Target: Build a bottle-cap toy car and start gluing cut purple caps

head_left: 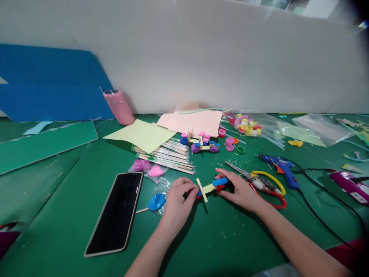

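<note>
A small handmade toy car (208, 189), with a pale yellow stick body, a short crosspiece and blue and red end parts, is held between both hands just above the green table. My left hand (179, 202) pinches its left end with thumb and fingertips, covering part of it. The fingers of my right hand (238, 189) are closed around the blue and red right end. Behind it stand similar finished-looking toy cars (203, 145) with purple and blue wheels. A lump of blue clay (157, 201) on a stick lies beside my left hand, partly in clear plastic.
Scissors (259, 182) and a blue glue gun (281, 167) with a black cord lie right of my right hand. A phone (115, 213) lies at left. Wrapped sticks (170, 156), paper sheets (141, 134), a pink bottle (118, 107) and a bag of caps (245, 125) stand farther back.
</note>
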Demonstrator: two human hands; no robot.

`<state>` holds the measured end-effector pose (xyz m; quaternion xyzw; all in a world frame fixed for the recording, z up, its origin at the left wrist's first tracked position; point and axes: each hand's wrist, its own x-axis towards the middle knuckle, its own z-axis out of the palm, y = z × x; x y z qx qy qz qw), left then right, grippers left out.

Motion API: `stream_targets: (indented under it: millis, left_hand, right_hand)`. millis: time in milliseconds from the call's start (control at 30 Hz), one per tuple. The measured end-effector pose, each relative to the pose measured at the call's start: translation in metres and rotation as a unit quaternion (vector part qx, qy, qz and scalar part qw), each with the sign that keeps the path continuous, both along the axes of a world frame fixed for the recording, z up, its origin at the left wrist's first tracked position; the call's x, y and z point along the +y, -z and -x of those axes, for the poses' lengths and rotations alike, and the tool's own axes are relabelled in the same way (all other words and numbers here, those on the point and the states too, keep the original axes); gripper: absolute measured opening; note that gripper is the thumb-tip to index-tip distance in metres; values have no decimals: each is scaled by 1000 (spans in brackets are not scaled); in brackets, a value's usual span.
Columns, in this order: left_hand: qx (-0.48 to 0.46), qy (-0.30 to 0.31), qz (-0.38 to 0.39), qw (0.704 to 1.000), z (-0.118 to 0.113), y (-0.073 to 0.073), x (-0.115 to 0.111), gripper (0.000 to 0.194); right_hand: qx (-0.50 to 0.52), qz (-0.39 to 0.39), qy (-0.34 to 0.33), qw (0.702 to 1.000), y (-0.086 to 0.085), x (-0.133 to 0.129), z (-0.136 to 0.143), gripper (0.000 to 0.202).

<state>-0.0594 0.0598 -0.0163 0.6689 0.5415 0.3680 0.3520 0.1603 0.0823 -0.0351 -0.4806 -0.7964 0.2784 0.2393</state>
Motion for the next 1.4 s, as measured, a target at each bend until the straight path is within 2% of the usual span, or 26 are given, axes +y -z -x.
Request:
stream_targets:
  millis: [200,367,433,533,667,867,1033,1133,1233,1300,1367,1400]
  left_hand:
    - [-20,0,-12,1000,2,1,0,20]
    - [-29,-23,-28,999,8,-1,-5,23]
    - [5,-20,-48,999,9,-1,-9,22]
    - [112,3,-89,990,6,2,-13,31]
    - [211,11,-94,973,3,6,-11,28]
    - [241,7,-93,966,3,5,-8,19]
    - [257,-6,-94,962,4,5,-9,32]
    - [257,-24,-106,960,7,4,-11,51]
    - [238,-67,-149,957,14,-5,-19,63]
    - [214,-105,-194,952,18,-11,-29,57]
    - [188,-139,-245,941,21,-12,-43,43]
    - [178,-152,-265,935,22,-10,-50,36]
  right_hand:
    - [3,0,1,1000,0,0,-1,60]
    - [9,1,1,1000,0,-1,-1,59]
    - [12,3,1,1000,1,-1,-2,59]
    - [15,6,2,1000,1,0,-2,58]
    - [18,7,2,1000,1,0,-1,55]
    - [17,-1,-2,1000,0,2,-2,55]
    - [30,-31,6,999,0,-2,-6,60]
    - [52,-76,41,995,-1,-13,-9,58]
    - [99,-137,114,979,-1,-27,-12,48]
    - [132,-174,169,961,2,-36,-14,33]
    - [153,-197,206,946,4,-42,-15,14]
    - [159,-203,217,941,6,-44,-15,15]
